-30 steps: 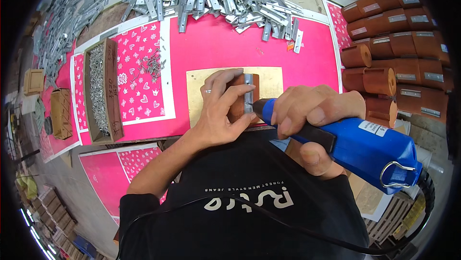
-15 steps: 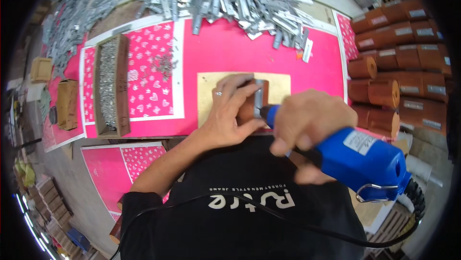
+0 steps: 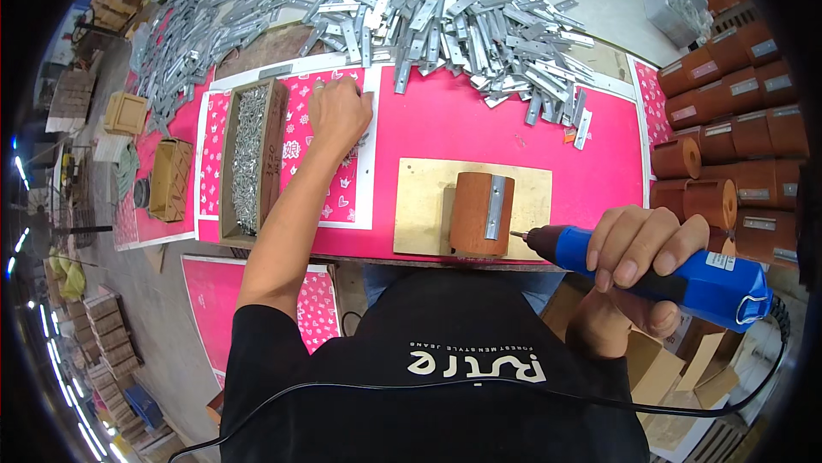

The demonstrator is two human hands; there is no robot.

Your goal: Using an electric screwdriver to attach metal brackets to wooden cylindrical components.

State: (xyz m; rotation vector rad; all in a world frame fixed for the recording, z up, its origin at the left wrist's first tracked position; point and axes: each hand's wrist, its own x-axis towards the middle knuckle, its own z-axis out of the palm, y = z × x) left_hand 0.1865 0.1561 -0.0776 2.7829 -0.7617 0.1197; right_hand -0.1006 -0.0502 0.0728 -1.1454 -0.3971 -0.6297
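Note:
My right hand (image 3: 646, 258) is wrapped round a blue electric screwdriver (image 3: 719, 287), whose bit points left. Just left of that bit lies a reddish-brown wooden cylinder (image 3: 469, 215), with a grey metal strip (image 3: 496, 206) along its upper side. The cylinder rests on a pale plywood board (image 3: 419, 181) and nothing grips it. My left hand (image 3: 340, 112) is down on the white-patterned pink sheet, its fingers curled together. What its fingertips hold, if anything, is hidden. Beside it stands a long wooden box (image 3: 276, 133) full of small screws (image 3: 249, 155).
A big heap of metal strips (image 3: 445, 18) covers the table's far side. Brown cylinders (image 3: 753, 129) with strips are stacked at the right. A black cord (image 3: 377, 386) runs across my shirt. Wooden trays (image 3: 171, 181) stand at the left, and an open cardboard box (image 3: 659, 369) sits low right.
My left hand has let go of the wooden cylinder and moved away to the far left. The screwdriver in my right hand has drawn back to the right, off the metal strip.

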